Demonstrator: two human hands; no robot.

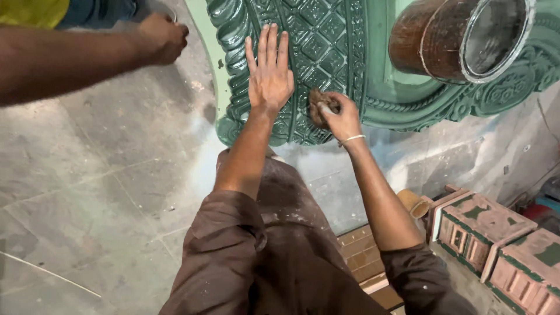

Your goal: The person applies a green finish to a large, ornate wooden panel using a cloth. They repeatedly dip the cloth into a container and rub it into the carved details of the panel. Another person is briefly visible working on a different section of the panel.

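The left hand (269, 73) lies flat, fingers extended and together, on the green carved panel (326, 35), apparently steadying it. Just beside it, the right hand (338, 116) is closed around a small brown abrasive pad (321, 100), pressing it against the relief. A co-worker's hand (163, 38) rests on the floor (105, 175), well apart.

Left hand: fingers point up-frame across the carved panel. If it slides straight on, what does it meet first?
The left hand lies flat on the green carved panel, fingers pointing to the top edge of the frame. Straight on lies only more carved relief; no separate object shows before the picture ends.
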